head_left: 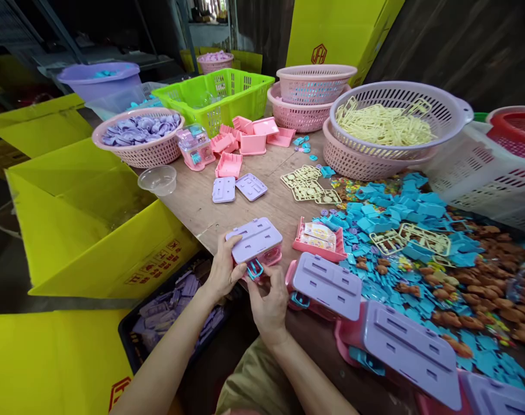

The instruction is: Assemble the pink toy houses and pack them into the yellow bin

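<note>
Close to the table's front edge, my left hand (222, 270) grips a small toy case with a purple lid (257, 239) and a pink body. Its thumb presses by a blue clip (254, 269) on the case's front. My right hand (269, 305) pinches the clip's other side with thumb and fingers; whether the clip is fully seated I cannot tell. To the right stand similar cases, the nearest a purple-lidded case (327, 283) with a blue clip on its front. Just behind it sits an open pink tray (318, 245) with printed, clear-wrapped pieces inside.
Blue parts (387, 213) and brown pieces (500, 294) are heaped on the right. Pink shells (252, 144) and purple panels (251, 187) lie mid-table. Baskets, including a green crate (228, 106), line the back. Yellow cartons (85, 230) and a dark bin (130, 340) flank the left.
</note>
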`<state>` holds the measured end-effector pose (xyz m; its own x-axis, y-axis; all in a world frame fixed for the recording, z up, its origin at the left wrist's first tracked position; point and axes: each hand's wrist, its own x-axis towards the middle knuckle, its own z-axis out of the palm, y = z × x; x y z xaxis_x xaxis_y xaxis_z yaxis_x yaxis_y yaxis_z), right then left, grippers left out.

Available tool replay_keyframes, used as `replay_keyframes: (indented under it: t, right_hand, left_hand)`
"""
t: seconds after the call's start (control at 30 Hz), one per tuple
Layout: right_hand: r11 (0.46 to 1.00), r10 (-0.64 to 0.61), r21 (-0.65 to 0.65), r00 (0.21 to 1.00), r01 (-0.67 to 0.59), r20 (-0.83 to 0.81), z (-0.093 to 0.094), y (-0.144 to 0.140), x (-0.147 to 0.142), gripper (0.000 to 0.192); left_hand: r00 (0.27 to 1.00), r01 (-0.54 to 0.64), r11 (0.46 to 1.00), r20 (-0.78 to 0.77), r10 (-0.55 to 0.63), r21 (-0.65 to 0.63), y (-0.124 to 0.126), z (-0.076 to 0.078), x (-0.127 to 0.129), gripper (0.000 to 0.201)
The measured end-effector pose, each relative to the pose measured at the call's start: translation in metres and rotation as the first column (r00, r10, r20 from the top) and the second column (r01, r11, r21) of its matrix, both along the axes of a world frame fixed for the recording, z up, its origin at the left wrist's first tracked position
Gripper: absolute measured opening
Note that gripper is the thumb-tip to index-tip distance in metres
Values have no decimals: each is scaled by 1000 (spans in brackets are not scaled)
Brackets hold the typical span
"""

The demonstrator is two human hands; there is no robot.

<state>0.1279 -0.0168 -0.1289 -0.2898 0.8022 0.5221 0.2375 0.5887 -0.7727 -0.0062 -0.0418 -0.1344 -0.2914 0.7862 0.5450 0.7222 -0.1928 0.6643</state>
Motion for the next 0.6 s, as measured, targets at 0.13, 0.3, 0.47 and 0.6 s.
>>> replay_keyframes:
  t: [0.13,0.3,0.47,0.6]
  right_hand:
    - [999,9,-43,1000,-9,-6,1,-1,2,13]
    - [996,13,-85,1000,-13,8,-4,-1,5,14]
    - [993,7,-115,1000,-6,9,-4,0,5,13]
    - [994,18,-108,1000,-17,12,-3,1,6,12]
  left_hand:
    - [999,-5,1000,-48,4,-11,-3,-1,2,58]
    - [998,-14,1000,-65,12,-26,-6,2,6,57]
    - [999,7,997,-39,-10,-80,-9,9,4,54]
    - [999,47,993,-7,-48,-111,-13,11,3,57]
